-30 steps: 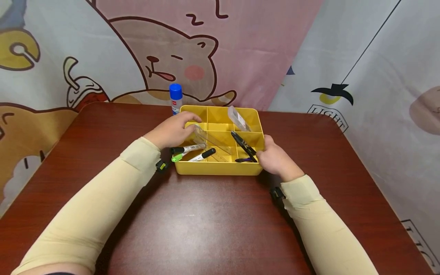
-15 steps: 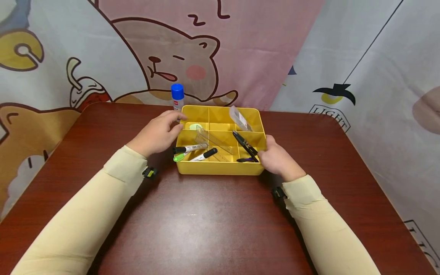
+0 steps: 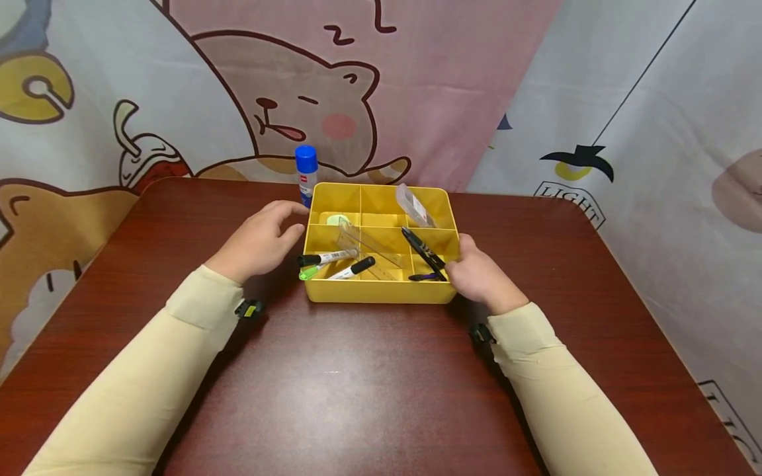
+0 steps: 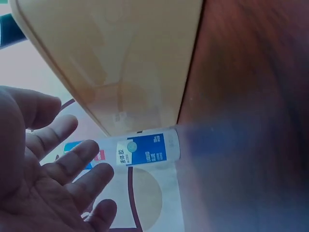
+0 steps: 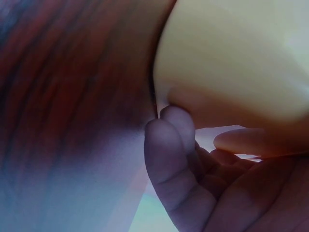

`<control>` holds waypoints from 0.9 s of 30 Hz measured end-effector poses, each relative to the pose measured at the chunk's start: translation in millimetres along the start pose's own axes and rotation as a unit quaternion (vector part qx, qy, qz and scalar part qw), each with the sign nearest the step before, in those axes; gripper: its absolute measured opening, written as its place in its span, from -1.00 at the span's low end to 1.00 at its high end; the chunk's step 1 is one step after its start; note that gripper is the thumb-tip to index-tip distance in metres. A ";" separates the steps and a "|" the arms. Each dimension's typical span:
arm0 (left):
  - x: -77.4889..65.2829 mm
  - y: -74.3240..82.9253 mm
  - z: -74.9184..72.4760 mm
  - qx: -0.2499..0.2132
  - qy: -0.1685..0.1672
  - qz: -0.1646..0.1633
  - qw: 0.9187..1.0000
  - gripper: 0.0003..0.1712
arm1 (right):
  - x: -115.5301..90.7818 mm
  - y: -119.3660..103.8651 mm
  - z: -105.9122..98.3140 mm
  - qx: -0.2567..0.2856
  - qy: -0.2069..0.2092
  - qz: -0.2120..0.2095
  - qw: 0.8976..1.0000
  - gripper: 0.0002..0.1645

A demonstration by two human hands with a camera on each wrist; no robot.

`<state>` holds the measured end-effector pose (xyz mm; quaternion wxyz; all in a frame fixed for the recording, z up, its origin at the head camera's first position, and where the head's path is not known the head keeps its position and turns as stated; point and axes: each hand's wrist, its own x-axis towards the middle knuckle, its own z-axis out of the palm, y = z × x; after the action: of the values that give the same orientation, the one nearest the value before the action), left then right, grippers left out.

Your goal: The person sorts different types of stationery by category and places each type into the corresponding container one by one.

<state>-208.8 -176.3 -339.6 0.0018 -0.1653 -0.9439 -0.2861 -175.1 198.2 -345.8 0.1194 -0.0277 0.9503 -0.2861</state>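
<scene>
A yellow divided storage box [image 3: 381, 292] stands on the table, markers, pens and a clear ruler in its compartments. My right hand [image 3: 479, 274] grips its right side near the front corner; in the right wrist view the curled fingers [image 5: 166, 150] lie against the box wall. Left of the box, my left hand [image 3: 256, 241] holds nothing, its fingers spread and slightly bent, palm toward the box. Just beyond its fingertips a liquid glue bottle [image 3: 306, 175] with a blue cap stands by the back left corner. The left wrist view shows the glue bottle's blue label [image 4: 147, 149].
Inside the box, a black-capped marker [image 3: 330, 256] and a green highlighter [image 3: 310, 272] lean over the left front. Black pens [image 3: 423, 250] lie at right, a clear plastic case [image 3: 413, 206] at back right, a pale green round item [image 3: 337, 219] at back left. A printed curtain [image 3: 440, 79] hangs behind.
My left hand has come out of the box's left compartments and moved left and toward me, uncovering the pale green item and more of the glue bottle. My right hand stays put.
</scene>
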 end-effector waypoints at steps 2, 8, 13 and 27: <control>-1.9 -2.1 -0.5 0.002 -0.004 -0.006 1.000 -0.51 | -0.1 -0.6 0.0 0.002 -0.001 0.001 1.000 -0.26; -7.3 -7.0 0.5 0.014 -0.018 -0.023 0.999 -0.50 | -0.7 0.1 0.6 0.002 0.004 -0.008 1.000 -0.29; -10.5 -10.9 1.1 0.019 -0.018 -0.026 0.999 -0.49 | -0.3 -0.1 0.8 0.001 0.006 -0.008 1.000 -0.28; -18.4 -20.4 2.5 0.040 -0.047 -0.060 0.996 -0.42 | -2.7 -0.5 1.8 0.003 0.003 0.002 1.000 -0.29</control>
<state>-197.5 -196.5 -354.5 -0.0531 -0.1214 -0.9618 -0.2395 -172.1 197.2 -346.5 0.1171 -0.0245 0.9500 -0.2883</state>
